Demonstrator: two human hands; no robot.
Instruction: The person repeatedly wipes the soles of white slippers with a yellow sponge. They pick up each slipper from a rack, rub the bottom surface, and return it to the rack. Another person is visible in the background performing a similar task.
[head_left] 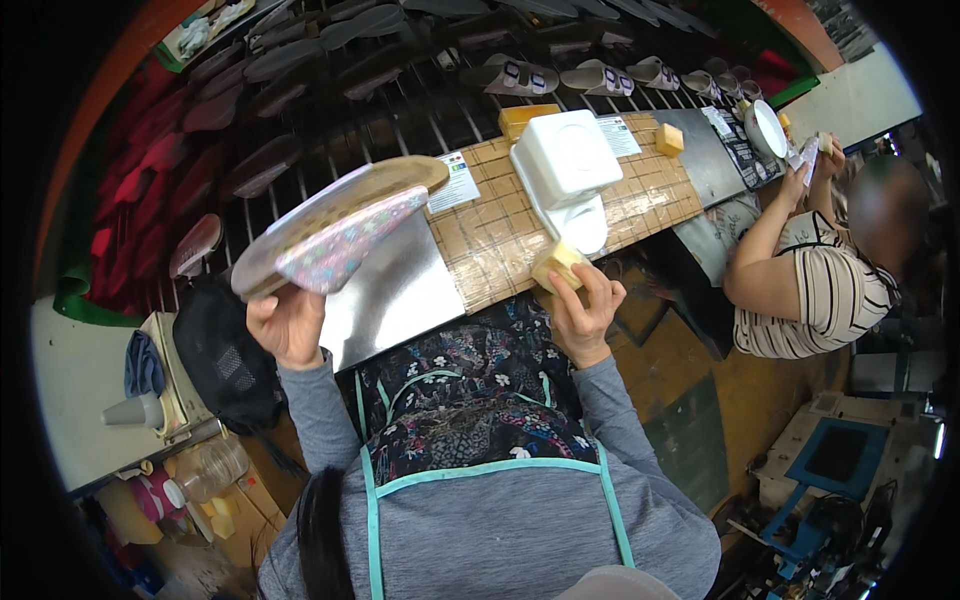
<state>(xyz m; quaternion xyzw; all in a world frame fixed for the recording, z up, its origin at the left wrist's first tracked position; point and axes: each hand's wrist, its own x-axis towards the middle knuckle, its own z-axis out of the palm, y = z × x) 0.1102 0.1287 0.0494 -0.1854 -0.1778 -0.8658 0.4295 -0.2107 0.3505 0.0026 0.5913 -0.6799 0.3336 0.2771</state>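
My left hand (291, 328) is closed on the near end of a slipper (345, 240), holding it tilted above the bench. The slipper has a tan sole and a pink floral strap; my fingers are partly hidden behind it. In my right hand (588, 312) is a pale yellow sponge block (561, 262), gripped between thumb and fingers. The sponge is just at the front of a white plastic container (568, 160) with a round white lower part (578, 228). Where the sponge meets that part, I cannot tell whether they touch.
Brown paper-covered board (480, 255) and a shiny metal sheet (395, 300) cover the bench. Yellow sponges (669, 140) lie around the container. Behind runs a rack with rows of slippers (510, 76). At right another person (815, 270) works beside a white bowl (765, 130). A black bag (225, 350) is at left.
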